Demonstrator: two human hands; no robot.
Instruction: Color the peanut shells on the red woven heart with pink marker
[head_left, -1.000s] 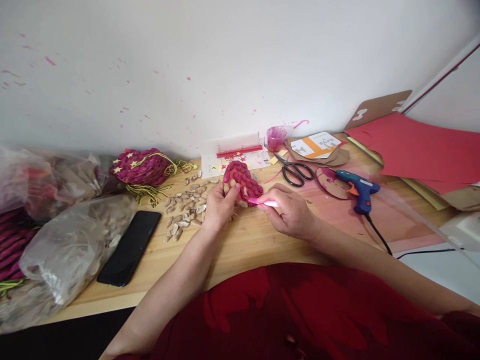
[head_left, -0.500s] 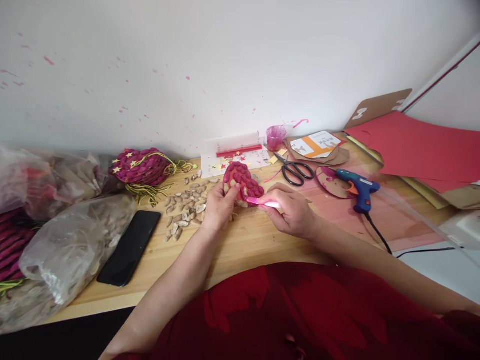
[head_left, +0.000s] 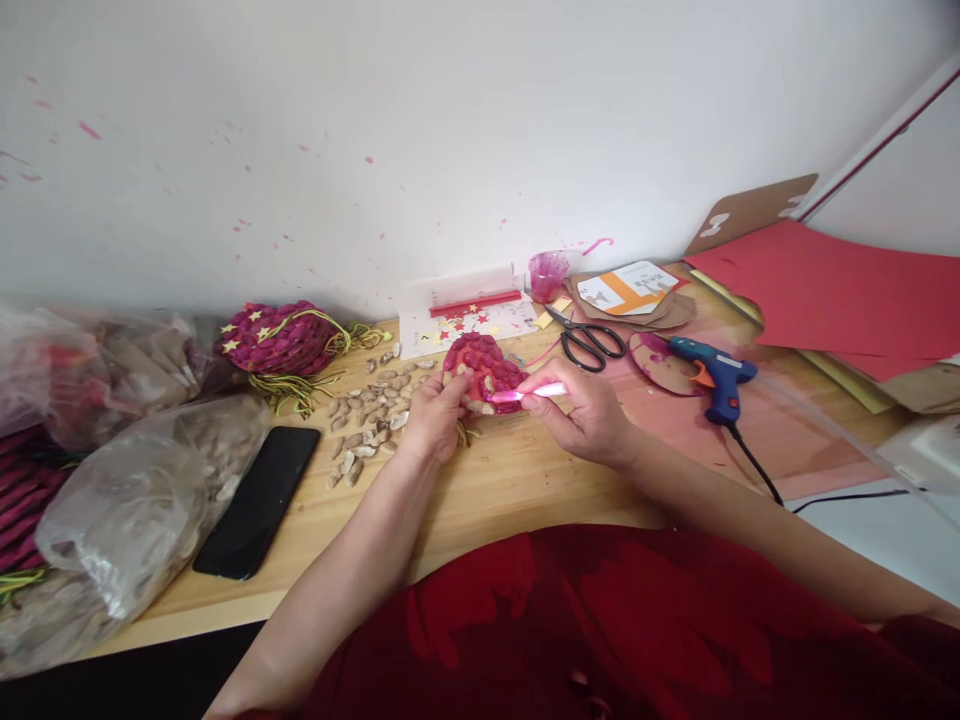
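Observation:
My left hand (head_left: 436,415) grips the near left edge of a craft piece covered in peanut shells (head_left: 478,358), most of them coloured magenta and a few along the near edge still tan. In my right hand (head_left: 589,412) is a white paintbrush (head_left: 546,391) with a pink tip, pinched between thumb and fingers. The brush tip touches or nearly touches the shells on the near side of the piece. Loose peanut shells (head_left: 371,405) lie scattered on the wooden table left of my left hand.
Black-handled scissors (head_left: 592,345), a pink-stained cup (head_left: 548,275) and a blue glue gun (head_left: 716,378) with its cord lie to the right. Red paper sheets (head_left: 847,290) are stacked beyond. On the left are a black phone (head_left: 259,502), plastic bags (head_left: 124,510) and a finished-looking magenta bundle (head_left: 281,335).
The shell-covered piece has tipped flatter and sits slightly lower. My right hand has turned the brush, and its tip has shifted slightly left along the shells.

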